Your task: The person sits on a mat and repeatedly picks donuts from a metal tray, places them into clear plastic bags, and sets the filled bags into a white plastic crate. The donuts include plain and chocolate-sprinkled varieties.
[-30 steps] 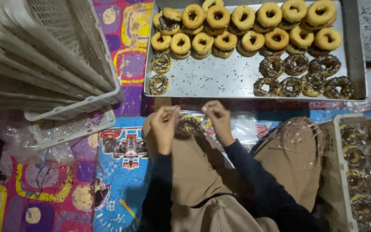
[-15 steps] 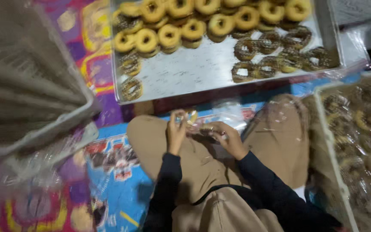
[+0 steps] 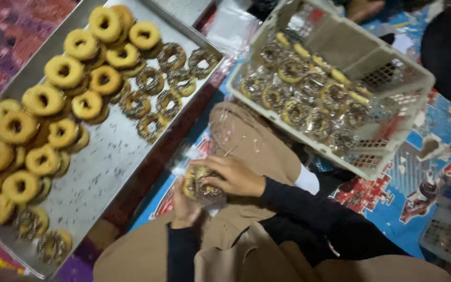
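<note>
Chocolate-sprinkled doughnut (image 3: pixel 200 183) now sits between both our hands over lap. A second ago hands were raised apart near metal tray (image 3: pixel 111 156); since then they have dropped together. Right hand (image 3: pixel 234 176) curls over doughnut's top, left hand (image 3: pixel 182 206) cups it from below; clear wrapping seems around it, blurred. White crate (image 3: pixel 340 89) of bagged doughnuts now in view beside our knee.

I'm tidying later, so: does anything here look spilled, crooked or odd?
Dark sprinkles and crumbs lie scattered over the bare part of the metal tray. The yellow doughnuts overlap in loose heaps, not rows. Both hands hold a sprinkled doughnut. Nothing looks damaged.
</note>
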